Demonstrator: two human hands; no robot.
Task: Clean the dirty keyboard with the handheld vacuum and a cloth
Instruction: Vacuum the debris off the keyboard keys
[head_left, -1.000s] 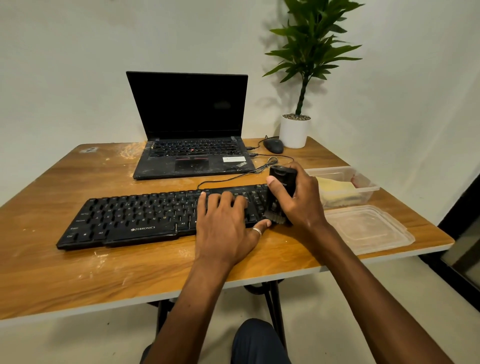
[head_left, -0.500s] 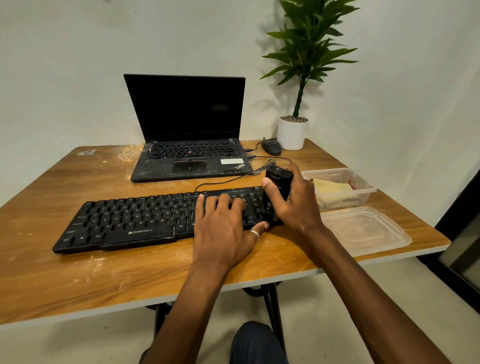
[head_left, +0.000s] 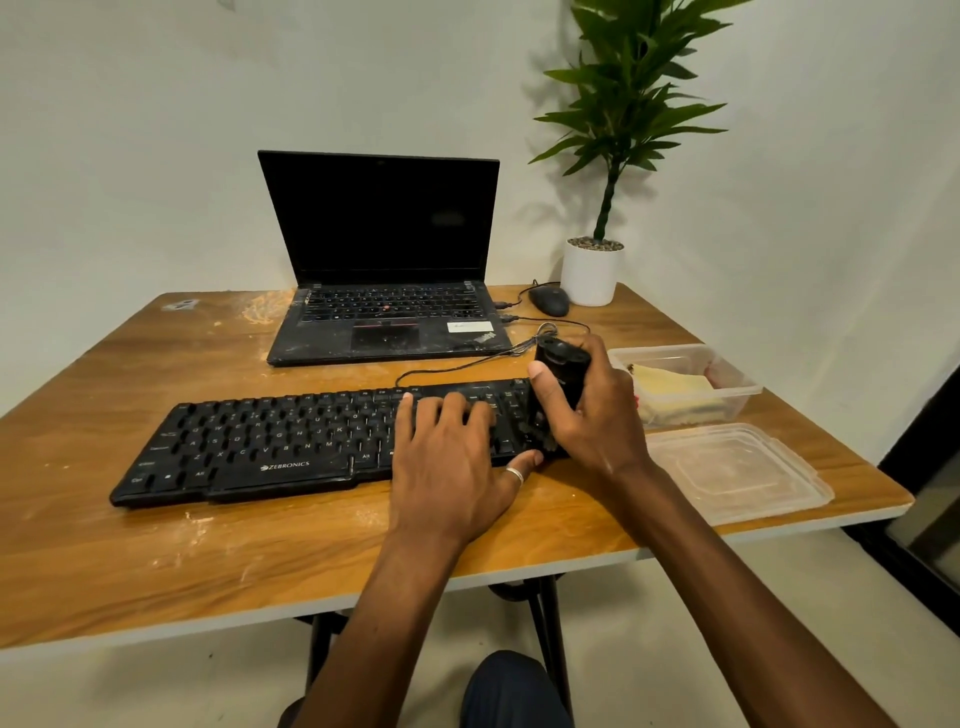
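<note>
Keyboard (head_left: 270, 441): a black wired unit marked ZEBRONICS. It lies across the middle of the bench (head_left: 156, 561), long side toward you, in front of the open laptop (head_left: 382, 291). Your left hand (head_left: 452, 467) lies flat on the keys of the right-hand section, grip apart, fingers straight and thumb at the front edge. Your right hand (head_left: 592, 415) has its grip clamped round the black handheld vacuum (head_left: 563, 364), which is held near upright with its lower end down at the keyboard's right end. Note the obstructions. The keyboard cable (head_left: 457, 366) runs back toward the laptop, passing just behind the vacuum. A clear container (head_left: 727, 384) holding a yellow cloth (head_left: 670, 382) sits just beside your right hand, with its lid (head_left: 737, 473) lying in front of it. A mouse (head_left: 549, 301) and a potted plant (head_left: 591, 273) stand at the far right corner. Pale dust marks the bench in front of the keyboard and the laptop's palm rest.
</note>
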